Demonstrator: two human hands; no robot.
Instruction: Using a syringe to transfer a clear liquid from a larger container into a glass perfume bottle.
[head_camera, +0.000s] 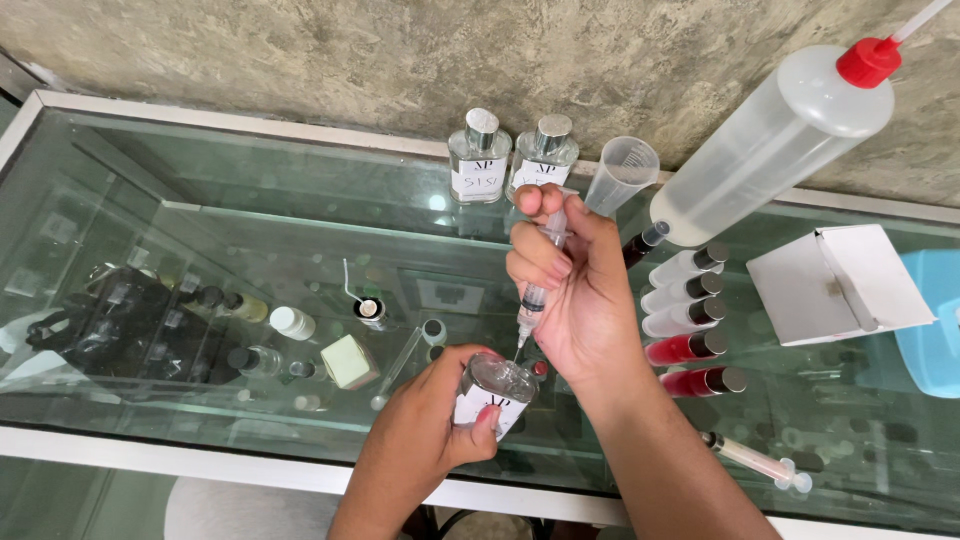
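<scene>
My left hand (425, 430) grips a small clear glass bottle (495, 388) with a white label, tilted above the glass counter. A syringe (538, 280) sits in my right hand (575, 290), thumb on the plunger, its needle tip down at the bottle's open neck. Both hands are close together near the counter's front edge.
Two capped labelled glass bottles (480, 155) and a plastic measuring cup (622, 172) stand by the wall. A large squeeze bottle with red nozzle (770, 140) leans at right. Several small spray vials (690, 315), a second syringe (755, 462), a white box (835, 285) and a blue container (935, 320) lie on the counter.
</scene>
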